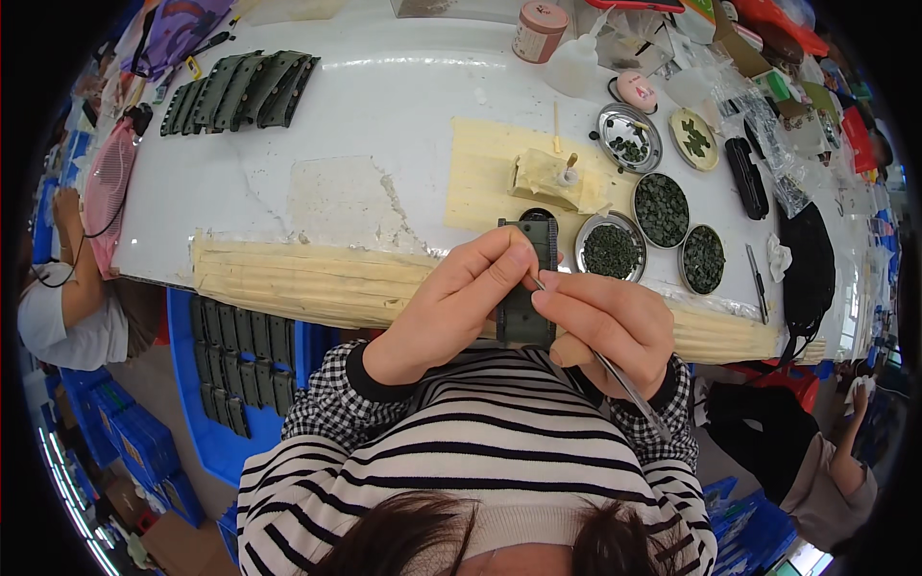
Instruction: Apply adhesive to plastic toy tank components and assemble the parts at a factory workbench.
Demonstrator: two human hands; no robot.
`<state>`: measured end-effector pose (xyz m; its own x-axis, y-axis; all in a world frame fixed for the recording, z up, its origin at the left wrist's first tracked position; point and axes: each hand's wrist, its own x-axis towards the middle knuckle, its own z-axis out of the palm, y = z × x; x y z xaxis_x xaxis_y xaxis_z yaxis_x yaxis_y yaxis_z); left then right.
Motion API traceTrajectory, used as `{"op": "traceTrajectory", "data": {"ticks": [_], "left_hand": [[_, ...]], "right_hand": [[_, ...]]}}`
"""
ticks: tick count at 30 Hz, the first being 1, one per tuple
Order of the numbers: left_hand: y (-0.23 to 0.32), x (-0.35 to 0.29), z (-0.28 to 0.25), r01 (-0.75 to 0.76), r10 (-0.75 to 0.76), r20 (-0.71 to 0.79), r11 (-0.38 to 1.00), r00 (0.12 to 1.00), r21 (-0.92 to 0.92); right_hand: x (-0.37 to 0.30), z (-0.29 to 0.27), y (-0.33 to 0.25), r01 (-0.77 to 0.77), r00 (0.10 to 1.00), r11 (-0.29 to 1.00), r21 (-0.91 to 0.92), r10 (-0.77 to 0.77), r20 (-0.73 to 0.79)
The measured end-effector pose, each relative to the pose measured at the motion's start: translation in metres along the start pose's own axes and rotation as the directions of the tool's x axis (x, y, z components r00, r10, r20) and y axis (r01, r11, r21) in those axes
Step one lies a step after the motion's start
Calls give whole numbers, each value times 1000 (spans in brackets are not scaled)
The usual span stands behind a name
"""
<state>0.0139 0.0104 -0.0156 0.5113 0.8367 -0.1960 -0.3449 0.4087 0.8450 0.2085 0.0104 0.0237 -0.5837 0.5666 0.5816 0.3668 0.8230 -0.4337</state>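
Note:
Over the taped front edge of the table, my left hand (461,293) is closed around a dark green ribbed plastic part (526,322), held upright. My right hand (610,322) pinches a slim metal tool (624,384), its wider end slanting down to the right. The tool's tip reaches the part's face beside my left thumb; whether a small piece sits there is too small to tell. A tan cover wraps one right fingertip. Just beyond are round tins of small dark green pieces: one (611,252), a second (661,209) and a third (704,259).
A tape-wrapped block (557,180) stands on yellow tape behind my hands. Similar green parts (240,91) lie at the far left, and more fill a blue bin (206,422) below the table. A knife-like tool (757,283) and black cloth (807,269) lie right. Other people sit on both sides.

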Motion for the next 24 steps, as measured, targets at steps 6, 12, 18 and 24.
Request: {"op": "traceTrajectory", "data": {"ticks": [6,12,18,24], "left_hand": [[10,-6,2,-60,51,-71,989,996,-133],[21,-12,-5,-307,232,-344,935,910,-180],[14,-13,-17,-284,136,-344,858,929,-427],[11,-15,-18,-256,83,-324,803,942,-538]], "right_hand": [[-8,1,2,-229,952,957,177,258,-164],[-18,23,13,-523,782,776,352,602,-165],[-14,29,21,-506,837,856,104,517,-180],[-16,32,24,-495,847,867,54,496,-191]]}}
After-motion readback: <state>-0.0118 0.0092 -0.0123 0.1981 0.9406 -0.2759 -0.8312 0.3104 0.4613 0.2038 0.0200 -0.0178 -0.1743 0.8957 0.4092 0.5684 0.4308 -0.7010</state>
